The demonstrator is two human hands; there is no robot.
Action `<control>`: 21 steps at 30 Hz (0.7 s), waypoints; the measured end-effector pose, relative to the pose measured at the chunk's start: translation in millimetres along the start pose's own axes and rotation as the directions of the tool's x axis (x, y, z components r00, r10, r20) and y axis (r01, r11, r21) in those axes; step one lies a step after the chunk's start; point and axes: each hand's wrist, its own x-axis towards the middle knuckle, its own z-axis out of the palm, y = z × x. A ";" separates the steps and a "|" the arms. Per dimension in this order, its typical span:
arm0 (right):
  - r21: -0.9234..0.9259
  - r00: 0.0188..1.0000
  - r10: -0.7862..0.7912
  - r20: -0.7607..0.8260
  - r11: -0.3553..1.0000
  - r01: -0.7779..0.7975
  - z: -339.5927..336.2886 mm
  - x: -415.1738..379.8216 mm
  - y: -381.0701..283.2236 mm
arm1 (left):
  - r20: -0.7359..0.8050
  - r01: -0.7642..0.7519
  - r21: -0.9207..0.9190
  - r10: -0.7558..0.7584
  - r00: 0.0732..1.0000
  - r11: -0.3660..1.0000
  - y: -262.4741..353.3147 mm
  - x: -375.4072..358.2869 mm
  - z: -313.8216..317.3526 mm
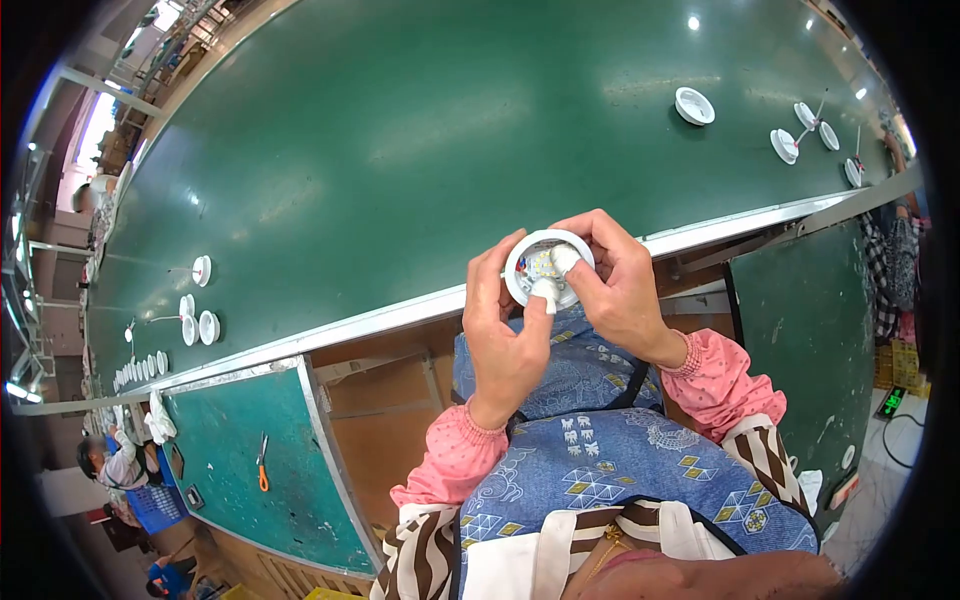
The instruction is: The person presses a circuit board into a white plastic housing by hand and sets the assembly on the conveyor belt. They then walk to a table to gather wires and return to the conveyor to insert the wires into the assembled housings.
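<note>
Between my two hands is a round white lamp housing (pixel 517 262), its open side facing me, held just over the near edge of the green table. Inside it sits a small board with yellowish LED dots (pixel 541 265). My left hand (pixel 503 335) grips the left rim, with its white-covered thumb pressed on the lower part of the board. My right hand (pixel 622 290) wraps the right rim, and its thumb, also white-covered at the tip, presses at the upper right inside. The fingers behind the housing are partly hidden.
White lamp housings (pixel 208 327) stand at the left, beside a row of similar white parts (pixel 142 370). More lie at the far right, including a single white ring (pixel 694 106). Orange-handled scissors (pixel 263 465) rest on the lower left green board (pixel 240 420). People sit farther off.
</note>
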 end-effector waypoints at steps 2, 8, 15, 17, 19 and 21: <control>0.018 1.000 0.001 -0.005 1.000 -0.001 2.7 -1.4 -1.5 | -0.014 0.032 0.015 -0.032 0.999 0.999 -1.2 1.1 -2.1; -0.194 0.990 0.038 0.137 0.981 -0.011 -8.2 -2.1 -7.5 | 0.018 0.020 0.013 -0.020 1.000 1.000 5.7 1.0 -4.3; 0.113 0.989 0.079 0.124 0.989 -0.094 -8.5 2.7 10.9 | 0.156 0.099 0.187 -0.129 0.979 0.977 20.1 8.2 -20.0; 0.224 0.964 0.164 0.208 0.952 -0.210 -18.0 8.3 9.1 | 0.276 -0.215 0.350 0.119 0.954 0.912 17.6 16.8 -40.6; 0.333 0.912 0.247 0.328 0.873 -0.356 -29.7 11.1 13.1 | 0.352 -0.304 0.414 0.157 0.923 0.858 17.9 21.2 -46.1; 0.375 0.869 0.268 0.416 0.820 -0.433 -38.0 10.7 22.2 | 0.409 -0.265 0.383 0.095 0.907 0.885 13.1 20.9 -48.0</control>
